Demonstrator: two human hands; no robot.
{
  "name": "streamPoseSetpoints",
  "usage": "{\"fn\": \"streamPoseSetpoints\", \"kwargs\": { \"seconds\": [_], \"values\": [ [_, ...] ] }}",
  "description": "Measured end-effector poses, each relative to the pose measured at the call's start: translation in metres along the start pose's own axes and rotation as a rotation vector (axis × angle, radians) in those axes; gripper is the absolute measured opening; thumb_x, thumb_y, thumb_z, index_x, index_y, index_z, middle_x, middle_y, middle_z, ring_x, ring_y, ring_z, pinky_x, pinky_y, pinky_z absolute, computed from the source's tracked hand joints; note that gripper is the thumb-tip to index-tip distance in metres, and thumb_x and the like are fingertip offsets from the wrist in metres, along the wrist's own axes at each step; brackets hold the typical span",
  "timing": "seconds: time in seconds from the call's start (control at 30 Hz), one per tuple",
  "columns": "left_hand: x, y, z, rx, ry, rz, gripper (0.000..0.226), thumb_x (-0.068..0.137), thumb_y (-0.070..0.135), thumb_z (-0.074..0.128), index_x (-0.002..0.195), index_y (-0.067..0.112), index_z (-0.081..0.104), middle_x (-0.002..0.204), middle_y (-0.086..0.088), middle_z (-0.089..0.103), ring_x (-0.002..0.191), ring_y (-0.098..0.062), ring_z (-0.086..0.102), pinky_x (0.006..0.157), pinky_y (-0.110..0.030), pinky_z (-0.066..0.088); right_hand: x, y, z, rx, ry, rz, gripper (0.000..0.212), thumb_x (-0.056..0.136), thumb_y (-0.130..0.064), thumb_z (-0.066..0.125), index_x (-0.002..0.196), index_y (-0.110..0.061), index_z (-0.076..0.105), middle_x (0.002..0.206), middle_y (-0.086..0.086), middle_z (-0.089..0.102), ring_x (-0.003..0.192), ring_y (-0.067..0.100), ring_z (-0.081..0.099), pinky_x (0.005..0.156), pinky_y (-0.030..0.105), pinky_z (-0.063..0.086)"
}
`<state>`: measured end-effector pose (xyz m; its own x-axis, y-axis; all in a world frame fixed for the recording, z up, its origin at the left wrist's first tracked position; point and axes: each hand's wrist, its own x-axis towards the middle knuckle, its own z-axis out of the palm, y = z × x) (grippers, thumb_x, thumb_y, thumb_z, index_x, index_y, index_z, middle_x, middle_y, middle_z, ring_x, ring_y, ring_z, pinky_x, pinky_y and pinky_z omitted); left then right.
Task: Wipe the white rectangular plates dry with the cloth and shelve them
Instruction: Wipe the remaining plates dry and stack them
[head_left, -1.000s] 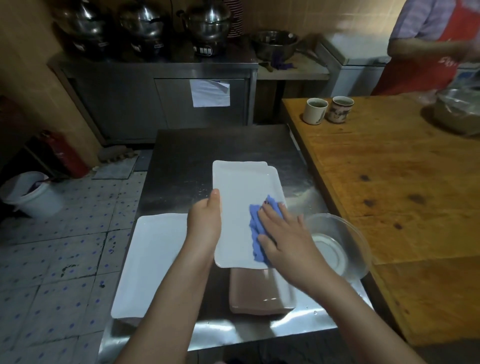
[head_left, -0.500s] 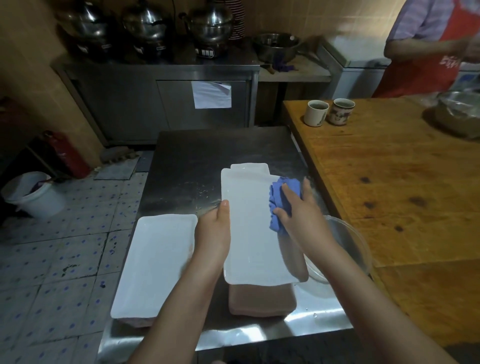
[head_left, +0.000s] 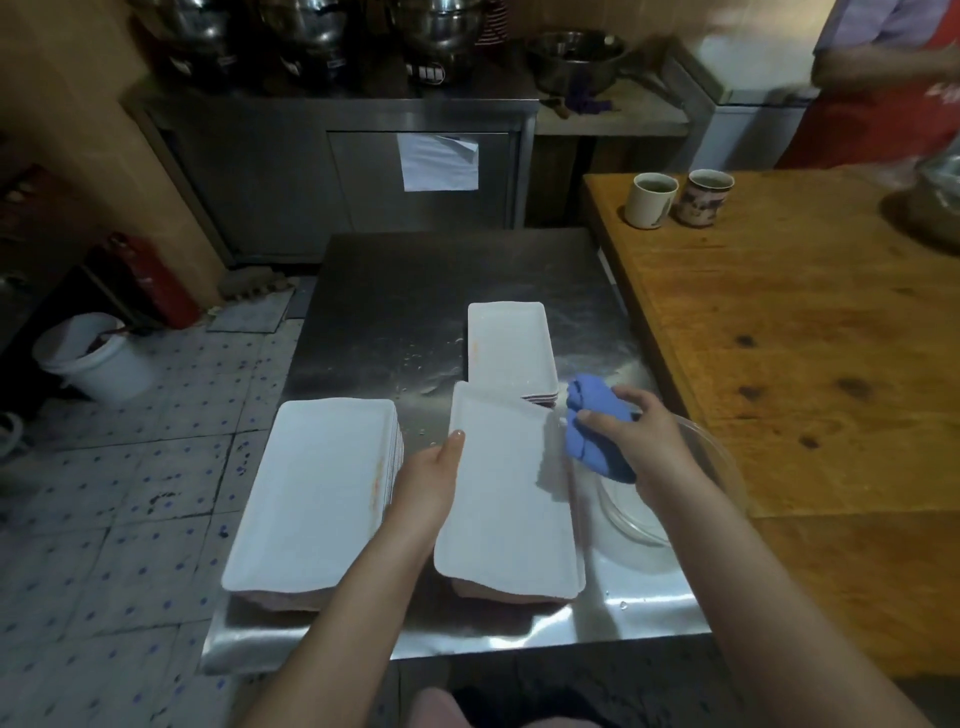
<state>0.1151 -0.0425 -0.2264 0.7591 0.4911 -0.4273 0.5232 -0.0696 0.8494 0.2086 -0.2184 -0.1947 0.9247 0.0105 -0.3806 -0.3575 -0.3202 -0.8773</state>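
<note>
My left hand (head_left: 428, 480) holds a white rectangular plate (head_left: 506, 499) by its left edge, thumb on top, above a low stack of plates near the steel table's front edge. My right hand (head_left: 631, 436) grips a bunched blue cloth (head_left: 595, 434) just off the plate's right rim. A taller stack of white plates (head_left: 317, 493) stands to the left. Another small stack of white plates (head_left: 509, 351) lies farther back on the steel table (head_left: 405, 291).
A clear glass bowl (head_left: 691, 499) sits under my right forearm at the table's right edge. A wooden table (head_left: 810, 338) with two mugs (head_left: 678, 200) adjoins on the right, where a person in a red apron (head_left: 883, 88) works. White bucket (head_left: 96, 358) and red extinguisher (head_left: 150, 280) stand on the left floor.
My right hand slid the cloth from the plate's middle up and off its right edge. The held plate shifted toward me, uncovering the far stack.
</note>
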Motion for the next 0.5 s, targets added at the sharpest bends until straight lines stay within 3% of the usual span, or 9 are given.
{"fn": "streamPoseSetpoints", "kwargs": {
  "seconds": [0.23,0.33,0.4,0.5],
  "values": [
    [0.012,-0.017,0.016,0.157,-0.001,-0.011,0.037,0.099,0.031,0.039,0.072,0.011,0.054,0.07,0.001,0.055,0.063,-0.012,0.05,0.056,-0.026,0.034,0.008,0.015,-0.002,0.083,-0.061,0.127,0.037,0.086,-0.024,0.067,0.119,-0.016,0.053,0.109,0.007,0.057,0.078,0.012,0.052,0.057,0.026,0.038],
    [0.014,-0.016,0.02,0.204,0.015,0.024,0.024,0.096,0.026,0.046,0.08,0.013,0.059,0.069,0.005,0.056,0.061,-0.007,0.051,0.05,-0.022,0.033,0.012,0.019,-0.002,0.084,-0.091,0.143,0.032,0.088,-0.019,0.06,0.119,-0.013,0.055,0.11,0.01,0.06,0.076,0.013,0.054,0.056,0.027,0.038],
    [0.013,-0.018,0.024,0.287,0.068,0.072,0.015,0.091,0.023,0.053,0.089,0.015,0.066,0.071,0.007,0.059,0.064,-0.009,0.053,0.049,-0.018,0.032,0.014,0.02,-0.002,0.077,-0.117,0.149,0.03,0.088,-0.017,0.057,0.118,-0.011,0.056,0.106,0.009,0.06,0.075,0.012,0.054,0.055,0.026,0.037],
    [0.014,-0.027,0.031,0.389,0.195,0.145,0.017,0.089,0.023,0.059,0.097,0.011,0.069,0.085,0.0,0.056,0.074,-0.015,0.049,0.056,-0.017,0.032,0.016,0.022,-0.004,0.075,-0.15,0.143,0.031,0.087,-0.015,0.056,0.118,-0.011,0.057,0.102,0.008,0.061,0.074,0.013,0.055,0.053,0.025,0.038]
  ]
}}
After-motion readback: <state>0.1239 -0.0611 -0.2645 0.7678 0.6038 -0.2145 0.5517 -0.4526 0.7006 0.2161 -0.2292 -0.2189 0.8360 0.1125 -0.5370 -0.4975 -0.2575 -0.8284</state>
